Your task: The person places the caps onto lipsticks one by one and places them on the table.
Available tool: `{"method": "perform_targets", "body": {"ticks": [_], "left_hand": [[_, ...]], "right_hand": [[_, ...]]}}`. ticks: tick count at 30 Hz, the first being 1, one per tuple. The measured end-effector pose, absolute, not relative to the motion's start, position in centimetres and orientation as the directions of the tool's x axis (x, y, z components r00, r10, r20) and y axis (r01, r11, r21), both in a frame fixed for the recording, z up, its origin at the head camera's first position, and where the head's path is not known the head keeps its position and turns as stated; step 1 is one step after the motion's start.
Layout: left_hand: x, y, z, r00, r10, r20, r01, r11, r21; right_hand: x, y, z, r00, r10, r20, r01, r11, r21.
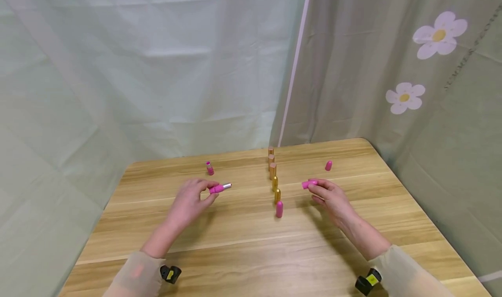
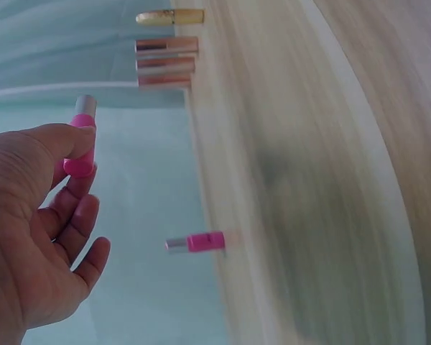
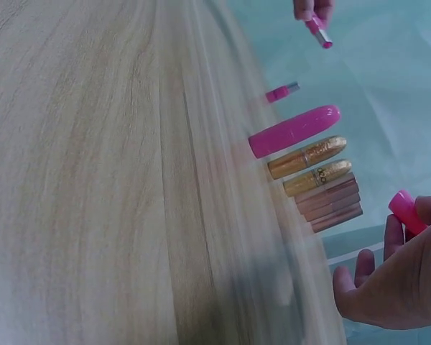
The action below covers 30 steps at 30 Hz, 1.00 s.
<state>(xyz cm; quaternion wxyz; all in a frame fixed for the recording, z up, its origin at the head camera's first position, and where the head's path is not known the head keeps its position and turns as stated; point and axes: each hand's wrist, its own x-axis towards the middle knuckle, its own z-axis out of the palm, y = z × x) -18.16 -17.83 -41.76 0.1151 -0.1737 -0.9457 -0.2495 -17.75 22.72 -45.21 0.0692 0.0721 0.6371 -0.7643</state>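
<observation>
In the head view, my left hand (image 1: pixel 192 200) pinches an uncapped pink lipstick (image 1: pixel 217 188) by its base, the silver tube aimed right. The left wrist view has this lipstick (image 2: pixel 80 144) between thumb and fingers. My right hand (image 1: pixel 331 199) pinches a pink lipstick cap (image 1: pixel 309 184) over the table's right half; the right wrist view shows the cap's (image 3: pixel 401 205) end past the fingers. Beyond the left hand stands another uncapped pink lipstick (image 1: pixel 209 168). Past the right hand a second pink cap (image 1: pixel 328 165) stands on the wood.
Between the hands runs a row of upright lipsticks: a closed pink one (image 1: pixel 279 209) nearest, two gold ones (image 1: pixel 277 196), then copper ones (image 1: pixel 273 171) toward the back. They stand on a wooden table (image 1: pixel 243 253). A pale curtain (image 1: pixel 188 70) hangs behind its far edge.
</observation>
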Motion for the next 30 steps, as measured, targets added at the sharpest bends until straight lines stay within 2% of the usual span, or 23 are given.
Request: {"method": "perform_targets", "body": {"ticks": [6,15,24,30], "left_hand": [[-18.0,-16.4,-41.1,-0.9,0.3,0.315,0.418,0.796,0.438],[-17.6,-13.8,-40.0,-0.849,0.365,0.383,0.511,0.754,0.413],[-17.6,-10.2,-39.9,-0.868,0.379,0.321,0.492,0.739,0.46],[-17.5,-8.1,-39.9,-0.864,0.407,0.296,0.503,0.723,0.473]], "right_hand": [[-17.7,22.5,-44.7,-0.983,-0.019,-0.184,0.184,-0.171,-0.968],[-17.6,21.6,-43.7,-0.985,-0.05,-0.163,0.169,-0.167,-0.971],[-17.2,20.2,-43.0,-0.989,-0.1,-0.112,0.128,-0.176,-0.976],[-17.0,19.5,-42.9,-0.989,-0.112,-0.093,0.105,-0.105,-0.989]]}}
